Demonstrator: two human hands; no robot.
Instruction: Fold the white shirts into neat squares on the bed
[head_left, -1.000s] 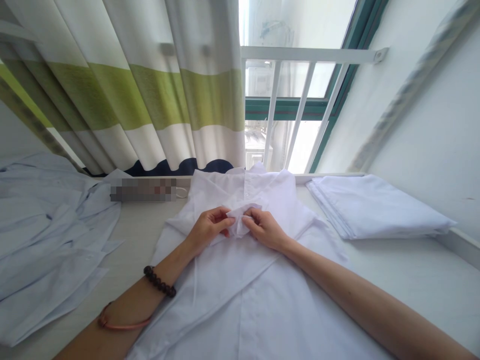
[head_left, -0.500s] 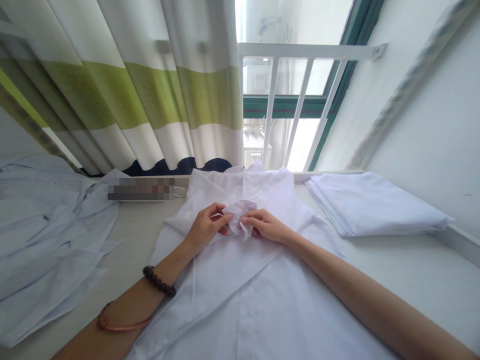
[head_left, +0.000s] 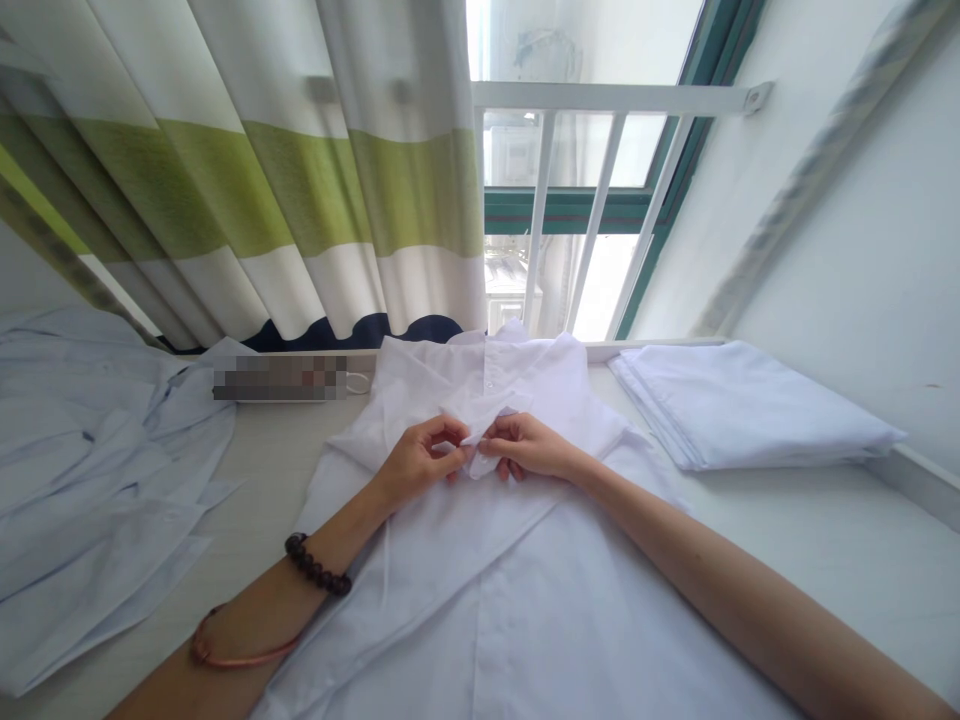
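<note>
A white button-up shirt lies spread out in front of me, its collar end toward the window. One sleeve crosses its front, and the cuff is lifted between my hands at the middle of the chest. My left hand pinches the cuff's left side between thumb and fingers. From the other side my right hand grips the same cuff, fingers curled. The fingertips of both hands nearly meet. A small button shows on the placket above them. What lies under the fingers is partly hidden.
Loose white garments are heaped on the left. A folded white stack lies at the right. Near the back edge is a blurred-out flat item with a white loop. Behind stand a curtain and white window bars.
The bunched cuff has been drawn flatter between my fingers. My right hand's lower fingers have come into view beneath it. The shirt body has stayed in place.
</note>
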